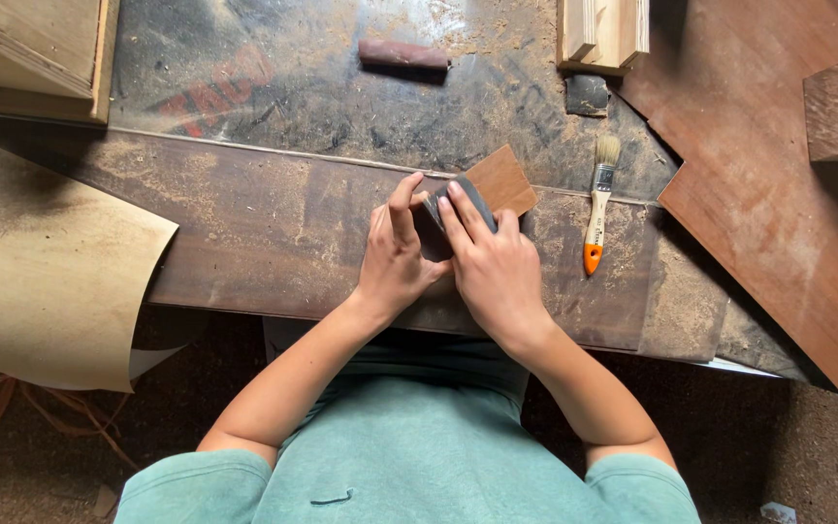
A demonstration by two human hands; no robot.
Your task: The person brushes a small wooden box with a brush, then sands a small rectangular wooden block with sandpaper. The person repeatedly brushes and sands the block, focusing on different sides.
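Both of my hands meet over a dusty dark workbench (273, 233). A small flat reddish-brown wooden piece (504, 180) lies tilted on the bench, partly under my fingers. My right hand (492, 267) presses a dark grey sanding block (458, 199) against the near end of that piece, fingers curled over the block. My left hand (395, 252) grips the block's left side and steadies the piece, its index finger raised. The block's underside is hidden.
A paintbrush (598, 204) with a pale wooden handle and orange tip lies right of my hands. A curled sheet of veneer (41, 281) lies left, a large reddish board (778, 194) right. Wooden boxes (31, 53) and blocks (603, 34) stand at the back, with a brown roll (402, 54).
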